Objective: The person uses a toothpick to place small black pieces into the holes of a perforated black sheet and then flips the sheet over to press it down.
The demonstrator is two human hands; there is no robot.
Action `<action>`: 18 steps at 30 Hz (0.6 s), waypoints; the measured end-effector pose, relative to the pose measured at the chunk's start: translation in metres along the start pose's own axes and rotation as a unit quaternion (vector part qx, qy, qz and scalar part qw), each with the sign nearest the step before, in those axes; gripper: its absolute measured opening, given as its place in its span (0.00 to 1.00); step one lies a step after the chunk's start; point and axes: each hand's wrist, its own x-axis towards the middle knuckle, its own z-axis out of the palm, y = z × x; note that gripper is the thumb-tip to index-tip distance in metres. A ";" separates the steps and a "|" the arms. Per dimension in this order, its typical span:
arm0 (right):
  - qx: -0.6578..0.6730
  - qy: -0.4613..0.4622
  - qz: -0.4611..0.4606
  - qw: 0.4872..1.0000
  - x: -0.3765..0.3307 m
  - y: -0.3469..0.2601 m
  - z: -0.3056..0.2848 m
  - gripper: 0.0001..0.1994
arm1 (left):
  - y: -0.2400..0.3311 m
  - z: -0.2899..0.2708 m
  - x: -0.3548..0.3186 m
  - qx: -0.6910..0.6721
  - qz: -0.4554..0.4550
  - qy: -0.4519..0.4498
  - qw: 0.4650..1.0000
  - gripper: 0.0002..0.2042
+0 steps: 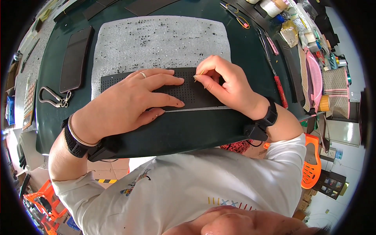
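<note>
A black sheet with rows of small punched holes [187, 94] lies along the near edge of a grey foam mat [160, 43]. My left hand [137, 92] rests across its middle with fingers stretched out, pressing on it. Near the sheet's right part, my right hand [225, 80] pinches a thin, brass-coloured pin-like tool [201, 73] between thumb and fingers. Its tip is close to the sheet; I cannot tell whether it touches. Small black bits are scattered over the mat beyond the sheet.
A dark phone [75, 58] and a grey strap with a metal clasp [56, 100] lie on the left. On the right are a red-handled tool [280, 90], tweezers [264, 45], scissors [235, 15] and crowded rolls and scraps. The dark green table's [168, 137] near edge is by my torso.
</note>
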 end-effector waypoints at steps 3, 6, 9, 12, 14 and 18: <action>-0.020 -0.016 -0.004 1.000 0.001 -0.001 0.000 0.06 | -0.001 0.001 -0.001 0.002 0.000 0.001 1.000 0.21; 0.036 0.010 0.015 0.999 -0.002 -0.002 0.000 0.06 | 0.000 0.000 0.000 0.000 -0.002 -0.002 1.000 0.21; 0.008 -0.010 0.002 1.000 -0.001 -0.001 -0.001 0.06 | 0.001 -0.001 0.000 -0.003 -0.005 -0.004 1.000 0.21; 0.000 -0.021 0.002 1.000 -0.002 -0.002 -0.002 0.06 | 0.001 0.000 0.000 -0.004 -0.006 -0.005 1.000 0.21; 0.012 -0.024 0.016 1.000 -0.003 -0.003 -0.003 0.06 | 0.001 0.000 0.000 -0.003 -0.007 -0.005 1.000 0.21; 0.022 -0.014 0.010 1.000 -0.003 -0.002 -0.001 0.06 | 0.002 0.000 0.001 0.012 0.002 0.011 1.000 0.20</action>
